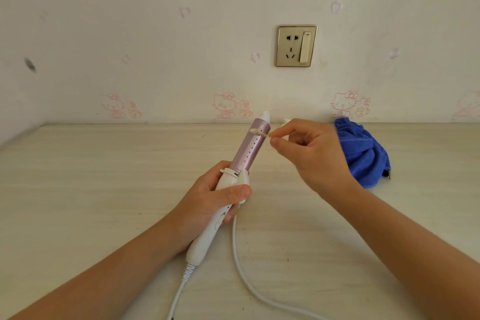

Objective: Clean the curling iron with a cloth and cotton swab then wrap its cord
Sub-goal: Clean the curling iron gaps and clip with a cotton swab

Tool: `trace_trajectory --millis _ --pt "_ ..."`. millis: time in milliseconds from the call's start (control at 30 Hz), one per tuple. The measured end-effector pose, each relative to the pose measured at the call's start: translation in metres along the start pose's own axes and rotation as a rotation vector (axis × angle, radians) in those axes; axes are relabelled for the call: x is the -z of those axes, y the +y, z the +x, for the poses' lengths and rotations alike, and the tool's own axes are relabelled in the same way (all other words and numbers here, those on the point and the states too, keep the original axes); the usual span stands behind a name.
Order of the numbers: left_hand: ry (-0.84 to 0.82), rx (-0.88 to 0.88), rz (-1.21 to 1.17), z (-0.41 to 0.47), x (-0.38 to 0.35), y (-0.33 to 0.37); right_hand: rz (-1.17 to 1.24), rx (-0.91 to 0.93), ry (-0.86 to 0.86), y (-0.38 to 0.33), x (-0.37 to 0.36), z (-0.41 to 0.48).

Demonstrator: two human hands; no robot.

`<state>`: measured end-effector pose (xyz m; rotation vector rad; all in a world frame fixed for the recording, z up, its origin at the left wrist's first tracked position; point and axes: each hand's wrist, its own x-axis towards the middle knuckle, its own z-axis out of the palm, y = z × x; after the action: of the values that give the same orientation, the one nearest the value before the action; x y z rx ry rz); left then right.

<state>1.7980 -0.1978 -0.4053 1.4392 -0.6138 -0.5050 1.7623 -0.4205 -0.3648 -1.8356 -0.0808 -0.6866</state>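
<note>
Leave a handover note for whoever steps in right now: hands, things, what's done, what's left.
Left hand holds the curling iron by its white handle, barrel pointing up and away.
Right hand pinches the cotton swab, tip on the pink barrel near its end.
Blue cloth lies bunched on the table, to the right.
Done: cloth step apparently, since it is set aside. Left: finish swabbing, wrap the loose cord.

Pale table (78,189) carries blue cloth (363,153) and white cord (235,241).

Curling iron (248,149): pink barrel (dotted row), white handle; cloth (363,153) blue; socket (296,46) gold.
</note>
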Motion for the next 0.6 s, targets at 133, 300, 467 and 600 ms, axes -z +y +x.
trace_trajectory --millis 133,300,467,600 --pt "0.017 0.021 -0.067 0.001 0.002 0.003 -0.047 0.047 -0.249 -0.005 -0.021 -0.021" --pt "-0.027 0.022 -0.03 -0.001 0.001 0.003 -0.023 0.006 0.026 -0.004 -0.004 -0.003" --pt "0.015 0.043 -0.075 -0.001 0.002 0.005 -0.043 0.028 -0.245 -0.01 -0.023 -0.022" --pt "-0.021 0.068 -0.075 -0.001 0.006 0.005 -0.04 -0.017 -0.034 -0.007 -0.01 -0.008"
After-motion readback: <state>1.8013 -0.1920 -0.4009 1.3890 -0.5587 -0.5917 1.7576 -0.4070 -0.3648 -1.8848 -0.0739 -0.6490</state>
